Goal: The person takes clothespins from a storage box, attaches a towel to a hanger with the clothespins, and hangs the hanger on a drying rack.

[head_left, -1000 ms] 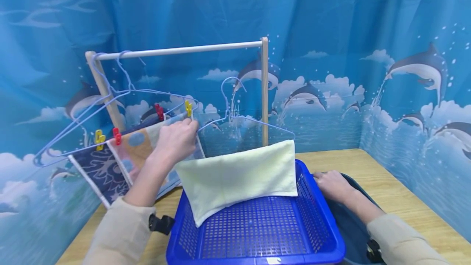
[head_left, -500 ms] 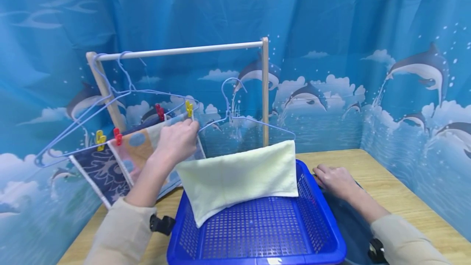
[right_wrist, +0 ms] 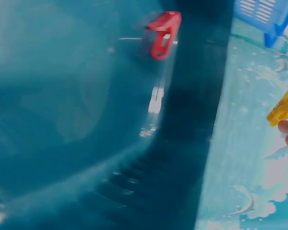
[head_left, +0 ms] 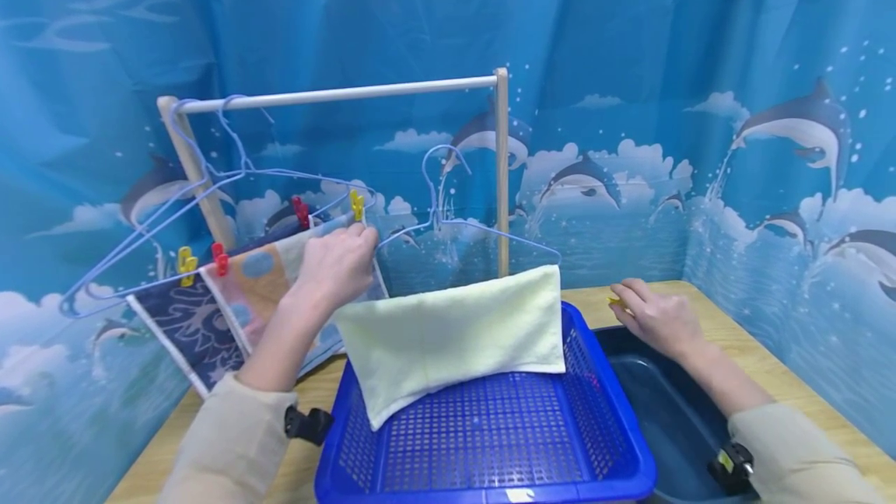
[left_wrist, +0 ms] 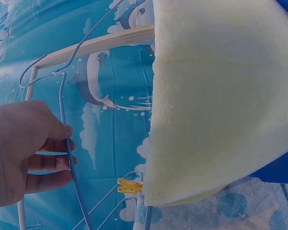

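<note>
My left hand pinches the shoulder of a blue wire hanger, thumb and fingers on the wire. Over that hanger's lower bar drapes a pale yellow towel, hanging above the blue basket. Beyond the basket's right side, my right hand is raised over the far end of a dark basin. Between its thumb and fingertips is a yellow clothespin, mostly covered in the head view. A red clothespin lies inside the basin.
A drying rack with wooden posts stands behind. Two hangers on its left end carry a navy cloth and a patterned cloth, held by red and yellow clothespins. A dolphin-print curtain surrounds the wooden table.
My right hand has risen from the basin up and to the right, bringing out a yellow clothespin. The left hand, hanger and yellow towel stay almost in place.
</note>
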Tool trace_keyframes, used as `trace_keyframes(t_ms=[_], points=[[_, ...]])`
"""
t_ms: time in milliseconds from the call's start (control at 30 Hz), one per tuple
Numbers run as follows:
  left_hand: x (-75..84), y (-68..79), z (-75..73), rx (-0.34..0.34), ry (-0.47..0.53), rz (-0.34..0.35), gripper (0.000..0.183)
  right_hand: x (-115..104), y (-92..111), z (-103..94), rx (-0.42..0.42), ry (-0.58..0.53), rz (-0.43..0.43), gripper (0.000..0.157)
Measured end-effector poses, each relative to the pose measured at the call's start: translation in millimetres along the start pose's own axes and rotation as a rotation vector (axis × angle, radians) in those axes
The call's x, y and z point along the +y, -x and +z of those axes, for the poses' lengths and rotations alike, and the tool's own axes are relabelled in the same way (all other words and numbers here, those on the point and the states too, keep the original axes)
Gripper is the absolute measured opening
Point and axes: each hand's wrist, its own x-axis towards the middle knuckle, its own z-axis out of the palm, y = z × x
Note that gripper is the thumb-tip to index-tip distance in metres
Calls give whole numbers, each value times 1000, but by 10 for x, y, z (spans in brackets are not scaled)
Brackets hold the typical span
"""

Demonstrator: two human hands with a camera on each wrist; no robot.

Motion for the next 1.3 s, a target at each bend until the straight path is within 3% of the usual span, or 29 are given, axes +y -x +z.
trace_keyframes(t_ms=[300,567,767,900,1300], points=[[5,-3,-5,15,-7,5,18,85,-260,-167,113,36,7,38],[19,7,-7,27,-11,11,17,10,-507,-363,17,-50,96,44],[20,9,-6,40,-17,21,18,-92,-715,-446,-51,-159,125,28],[17,23,4,54,-16,34,20,-185,-822,-472,-100,-220,164,35],[-14,53,29,100,-47,56,21,-355,-1011,-501,-155,-317,290,36]])
